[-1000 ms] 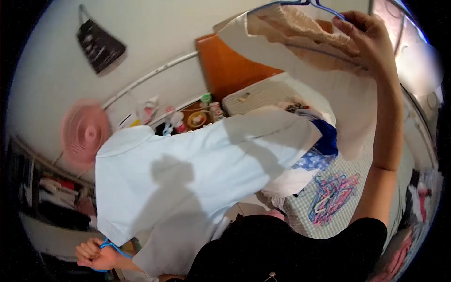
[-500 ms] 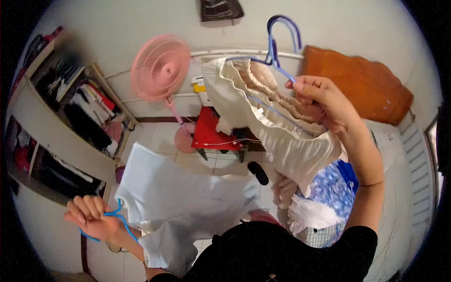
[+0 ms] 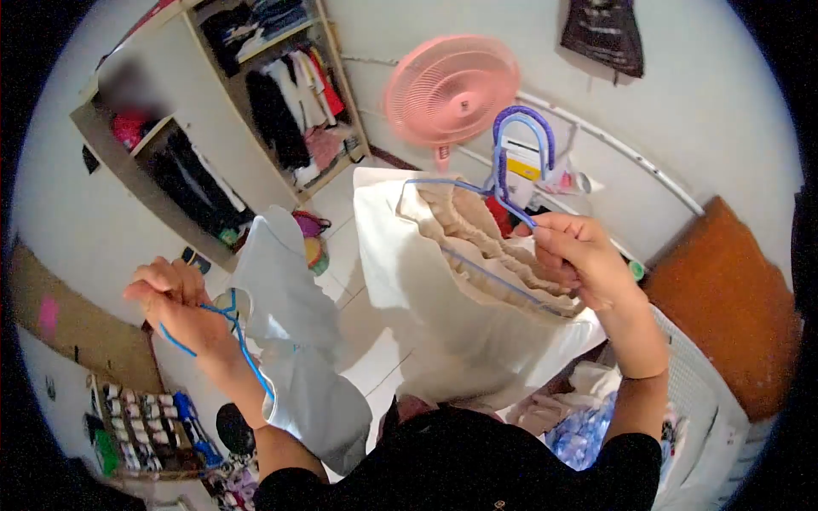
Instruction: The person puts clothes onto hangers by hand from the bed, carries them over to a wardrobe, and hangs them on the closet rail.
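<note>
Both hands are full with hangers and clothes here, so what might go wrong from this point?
The cream garment is bunched over the blue hanger, which the right hand pinches just below the hook; it may slide off. The left hand grips the other hanger's blue wire in a fist, so the white shirt hangs lopsided and might slip. Swinging either load could brush the pink fan.

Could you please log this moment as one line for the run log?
left hand: holds blue hanger with white shirt | right hand: holds purple hanger with cream garment

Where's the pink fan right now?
The pink fan is top centre in the head view, against the wall, just above the purple hanger hook held by the right hand.
</note>
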The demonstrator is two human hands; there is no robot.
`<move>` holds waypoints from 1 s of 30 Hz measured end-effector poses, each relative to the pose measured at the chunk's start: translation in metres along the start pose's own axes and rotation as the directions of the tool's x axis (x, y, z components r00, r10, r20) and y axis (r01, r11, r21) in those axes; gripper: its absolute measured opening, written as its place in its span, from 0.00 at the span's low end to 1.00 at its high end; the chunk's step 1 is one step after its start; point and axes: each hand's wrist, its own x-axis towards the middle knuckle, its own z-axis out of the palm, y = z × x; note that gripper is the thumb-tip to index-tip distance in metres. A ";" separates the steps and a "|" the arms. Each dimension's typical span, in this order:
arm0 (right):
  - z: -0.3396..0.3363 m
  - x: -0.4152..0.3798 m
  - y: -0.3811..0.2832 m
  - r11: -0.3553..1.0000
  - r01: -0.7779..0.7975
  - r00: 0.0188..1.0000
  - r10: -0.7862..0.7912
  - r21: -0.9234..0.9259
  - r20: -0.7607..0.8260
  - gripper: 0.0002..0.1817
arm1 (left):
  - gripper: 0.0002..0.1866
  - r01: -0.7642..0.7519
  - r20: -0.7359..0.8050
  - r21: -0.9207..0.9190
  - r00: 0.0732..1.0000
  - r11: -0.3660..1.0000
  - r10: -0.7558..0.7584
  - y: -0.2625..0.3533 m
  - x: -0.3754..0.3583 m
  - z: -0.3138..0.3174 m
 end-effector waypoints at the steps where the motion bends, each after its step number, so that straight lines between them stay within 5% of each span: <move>1: 0.003 0.017 0.003 0.994 -0.052 0.999 0.052 0.092 0.002 0.11 | 0.21 -0.026 -0.077 0.142 0.996 0.990 0.037 -0.006 0.002 0.008; 10: 0.059 0.165 0.042 0.990 -0.014 0.997 0.003 0.142 0.077 0.12 | 0.24 -0.053 -0.144 0.270 0.985 0.961 0.095 -0.087 0.062 -0.014; 16: 0.119 0.264 0.050 0.987 -0.034 0.993 0.016 0.159 0.114 0.12 | 0.25 0.092 -0.146 0.202 0.987 0.975 -0.063 -0.154 0.114 -0.058; 21: 0.163 0.337 0.053 0.969 0.024 0.983 -0.067 0.244 0.168 0.12 | 0.26 0.233 0.064 0.281 0.963 0.931 -0.261 -0.197 0.152 -0.076; 26: 0.200 0.420 0.061 0.901 0.172 0.984 -0.179 0.398 -0.020 0.11 | 0.30 0.305 0.195 0.442 0.885 0.844 -0.422 -0.235 0.184 -0.072; 30: 0.209 0.510 0.068 0.898 0.319 0.934 -0.244 0.303 -0.260 0.11 | 0.34 0.386 0.242 0.343 0.844 0.856 -0.478 -0.277 0.205 -0.089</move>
